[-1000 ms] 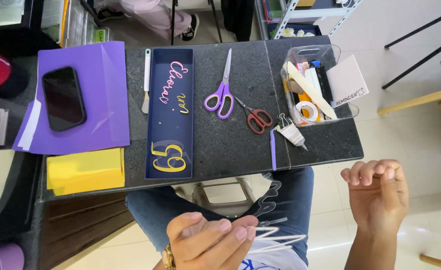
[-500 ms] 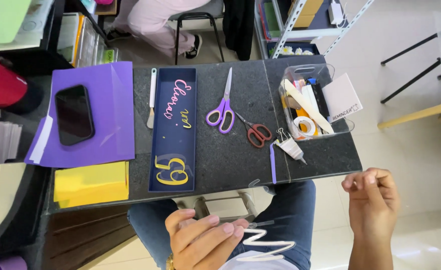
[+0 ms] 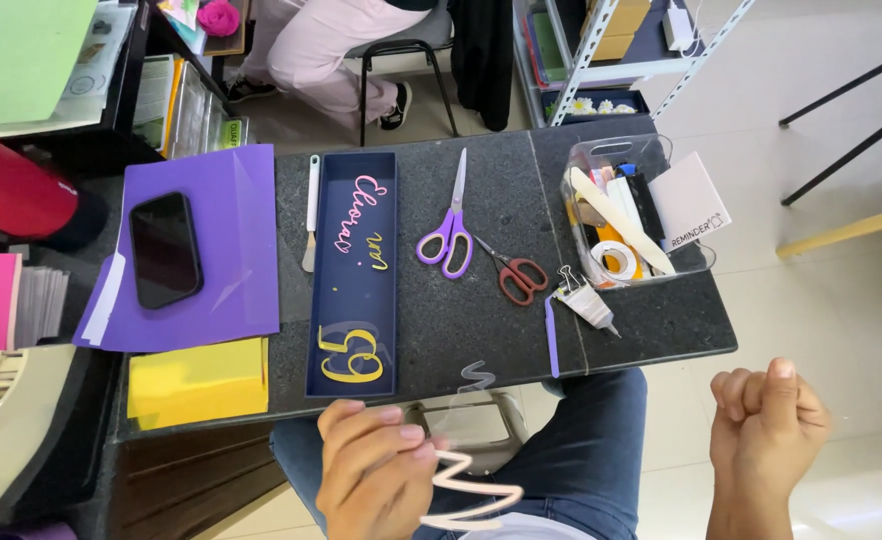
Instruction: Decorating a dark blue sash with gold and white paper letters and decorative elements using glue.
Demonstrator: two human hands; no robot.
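At the lower middle of the frame, the left hand (image 3: 376, 470) holds a clear plastic sheet (image 3: 466, 440) carrying a pale pink zigzag cut-out (image 3: 476, 495). Its grip is closed on the sheet, fingertips pinching the left edge. The sheet now hangs over the person's lap, just below the near edge of the dark surface (image 3: 481, 230), touching nothing on it. Half a second ago the sheet sat lower and flatter in front of the lap; now it tilts up toward the surface, and the hand has risen with it. From this I judge the cut-out is being brought nearer to the long navy panel (image 3: 353, 270), which lies left of centre and already bears pink and yellow script.

Further right on the surface lie purple scissors (image 3: 448, 225), then smaller red-handled scissors (image 3: 513, 275), then a clear tub (image 3: 633, 215) of tape and tools at the upper right.

At the lower right, the right hand (image 3: 766, 430) is off the surface, curled into a loose fist with nothing visible in it. A second ago its fingers were more spread, and it has since drifted slightly right and lower.

The camera view has also shifted: the surface sits higher in the frame than before.
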